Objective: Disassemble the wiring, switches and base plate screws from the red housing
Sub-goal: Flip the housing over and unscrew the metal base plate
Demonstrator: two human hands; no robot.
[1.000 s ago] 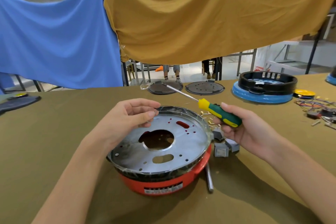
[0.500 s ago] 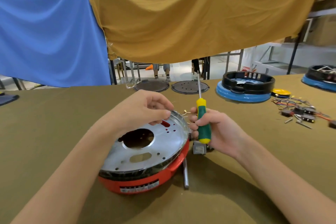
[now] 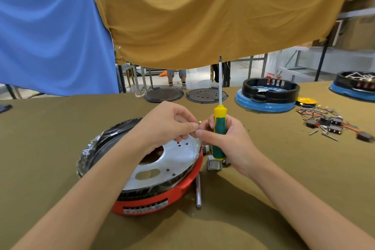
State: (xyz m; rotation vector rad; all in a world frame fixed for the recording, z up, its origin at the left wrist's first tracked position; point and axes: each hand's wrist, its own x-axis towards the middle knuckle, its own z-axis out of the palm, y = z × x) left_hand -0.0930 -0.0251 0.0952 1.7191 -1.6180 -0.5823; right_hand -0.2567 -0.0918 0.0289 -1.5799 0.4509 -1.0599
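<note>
The round red housing (image 3: 154,201) lies on the olive table with its silver base plate (image 3: 172,160) facing up, black rim wrapped in clear film. My left hand (image 3: 164,124) hovers over the plate's far right edge and pinches a small brass screw (image 3: 199,122) at its fingertips. My right hand (image 3: 227,140) grips a green and yellow screwdriver (image 3: 219,128) upright, shaft pointing up, with its thumb and forefinger touching the left fingertips. A grey switch block (image 3: 214,164) sits just right of the housing, partly hidden by my right hand.
A metal rod (image 3: 198,191) lies beside the housing. Two dark round plates (image 3: 206,95) rest at the far edge. Blue and black housings (image 3: 265,95) stand at the right, with loose wires and switches (image 3: 328,124) and a yellow disc (image 3: 306,100) nearby.
My right hand swung the screwdriver from lying sideways to upright and came in to meet my left hand. My left hand shifted from the plate's rim toward the right edge.
</note>
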